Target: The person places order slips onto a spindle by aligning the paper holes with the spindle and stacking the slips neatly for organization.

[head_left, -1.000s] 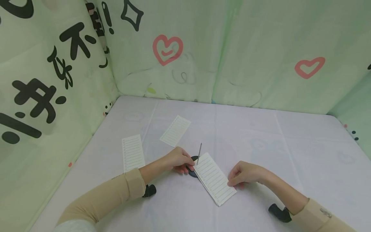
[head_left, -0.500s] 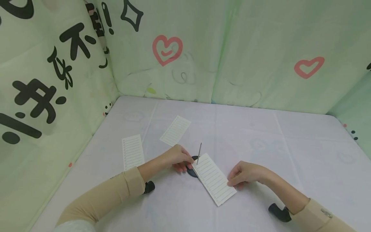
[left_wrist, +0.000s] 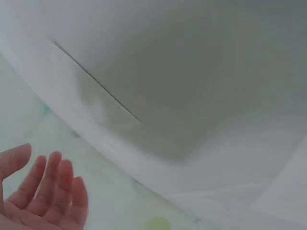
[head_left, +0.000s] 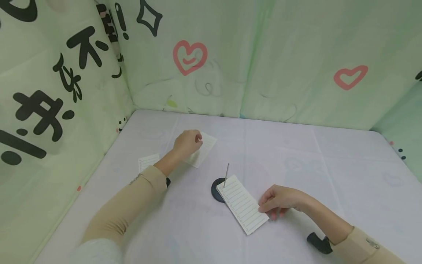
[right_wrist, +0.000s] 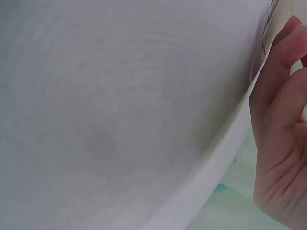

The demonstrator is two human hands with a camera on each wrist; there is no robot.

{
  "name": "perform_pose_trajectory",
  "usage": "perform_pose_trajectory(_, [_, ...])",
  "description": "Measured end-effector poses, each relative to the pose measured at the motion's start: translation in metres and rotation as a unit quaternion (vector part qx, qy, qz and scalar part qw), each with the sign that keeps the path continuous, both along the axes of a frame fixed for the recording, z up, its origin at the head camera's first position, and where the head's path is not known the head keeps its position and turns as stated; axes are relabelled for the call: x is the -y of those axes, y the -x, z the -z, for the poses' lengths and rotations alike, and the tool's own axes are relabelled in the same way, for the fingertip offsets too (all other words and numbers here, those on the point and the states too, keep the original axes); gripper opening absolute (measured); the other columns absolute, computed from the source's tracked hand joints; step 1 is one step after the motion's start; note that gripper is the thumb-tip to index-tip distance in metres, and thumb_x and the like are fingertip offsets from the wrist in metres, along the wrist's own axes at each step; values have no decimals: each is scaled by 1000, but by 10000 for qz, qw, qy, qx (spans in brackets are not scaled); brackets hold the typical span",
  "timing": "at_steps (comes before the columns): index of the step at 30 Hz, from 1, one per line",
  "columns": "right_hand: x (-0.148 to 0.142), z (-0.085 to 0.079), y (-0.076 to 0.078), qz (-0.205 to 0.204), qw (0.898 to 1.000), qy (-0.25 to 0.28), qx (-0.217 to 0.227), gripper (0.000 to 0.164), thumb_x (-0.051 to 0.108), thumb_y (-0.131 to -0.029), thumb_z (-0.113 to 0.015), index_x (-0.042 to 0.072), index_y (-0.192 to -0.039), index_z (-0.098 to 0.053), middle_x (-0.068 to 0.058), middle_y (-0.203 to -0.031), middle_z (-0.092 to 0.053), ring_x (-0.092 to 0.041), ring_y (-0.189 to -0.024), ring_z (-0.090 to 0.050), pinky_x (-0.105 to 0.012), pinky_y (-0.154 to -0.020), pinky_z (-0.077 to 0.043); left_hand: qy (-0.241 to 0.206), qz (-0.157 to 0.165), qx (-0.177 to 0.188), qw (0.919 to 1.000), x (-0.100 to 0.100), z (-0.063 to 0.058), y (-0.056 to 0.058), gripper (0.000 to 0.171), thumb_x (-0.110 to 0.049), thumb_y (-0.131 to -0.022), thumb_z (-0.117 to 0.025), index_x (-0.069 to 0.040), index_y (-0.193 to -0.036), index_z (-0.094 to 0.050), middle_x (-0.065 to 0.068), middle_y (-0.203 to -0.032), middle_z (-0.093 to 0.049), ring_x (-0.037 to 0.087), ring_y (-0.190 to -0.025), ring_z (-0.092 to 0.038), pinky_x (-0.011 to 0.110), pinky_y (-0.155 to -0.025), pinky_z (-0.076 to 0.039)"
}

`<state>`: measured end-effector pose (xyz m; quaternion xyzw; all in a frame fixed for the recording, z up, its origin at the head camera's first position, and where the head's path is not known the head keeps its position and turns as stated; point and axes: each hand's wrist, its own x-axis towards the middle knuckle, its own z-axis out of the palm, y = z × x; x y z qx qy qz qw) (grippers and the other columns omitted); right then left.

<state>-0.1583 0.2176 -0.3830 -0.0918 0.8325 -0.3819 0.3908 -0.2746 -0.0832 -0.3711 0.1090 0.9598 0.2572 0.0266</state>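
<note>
A bill spike with a round black base (head_left: 216,194) and an upright metal spike (head_left: 227,174) stands mid-table. A stack of lined paper slips (head_left: 243,206) is pierced at its upper end by the spike. My right hand (head_left: 280,198) pinches the stack's lower right edge; in the right wrist view that hand (right_wrist: 283,124) appears at the right side. Over a far paper slip (head_left: 208,142) is my left hand (head_left: 188,143), covering part of it. Its fingers (left_wrist: 62,182) are relaxed and apart from the thumb in the left wrist view, holding nothing.
Another lined slip (head_left: 147,162) lies at the left, partly hidden by the left forearm. A white cloth covers the table (head_left: 296,161). Printed green curtains (head_left: 263,73) stand behind and beside it. A black wrist mount (head_left: 319,242) hangs at the right cuff.
My left hand has left the corner of the stack at the spike and moved away, up and left, to the far slip. My right hand stays at the stack.
</note>
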Motion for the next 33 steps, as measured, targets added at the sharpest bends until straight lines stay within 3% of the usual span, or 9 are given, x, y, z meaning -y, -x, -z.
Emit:
perform_pose_trajectory(5, [0, 0, -1, 39, 10000, 47, 37, 16, 20, -79, -69, 5, -82, -67, 4, -57, -56, -6, -48, -51, -16, -42, -39, 915, 279, -393, 9946, 10, 7, 26, 29, -16, -90, -56, -3, -116, -57, 11, -112, -61, 26, -101, -56, 36, -82, -47])
perform_pose_trajectory(12, [-1, 1, -1, -6, 9999, 94, 64, 16, 20, -79, -69, 5, -81, -66, 4, -56, -56, -6, -48, -51, -16, -42, -40, 2109, 590, -507, 9744, 13, 18, 45, 39, -25, -95, -49, -7, -129, -46, 10, -128, -50, 28, -116, -45, 43, -93, -38])
perform_pose_trajectory(25, [0, 2, -2, 39, 9999, -9, 102, 14, 19, -79, -69, 6, -79, -65, 3, -58, -55, -7, -48, -50, -16, -43, -39, 2887, 820, -156, 9538, 1, 30, 57, 45, -36, -99, -30, -18, -141, -33, 5, -142, -35, 25, -132, -27, 49, -108, -18])
perform_pose_trajectory(33, [0, 1, -3, 36, 9999, -53, 91, 13, 19, -79, -69, 6, -79, -65, 3, -57, -56, -6, -48, -50, -15, -42, -39, 3353, 894, 7, 9378, -6, 31, 57, 44, -35, -101, -25, -19, -142, -29, 3, -142, -33, 23, -132, -26, 47, -108, -20])
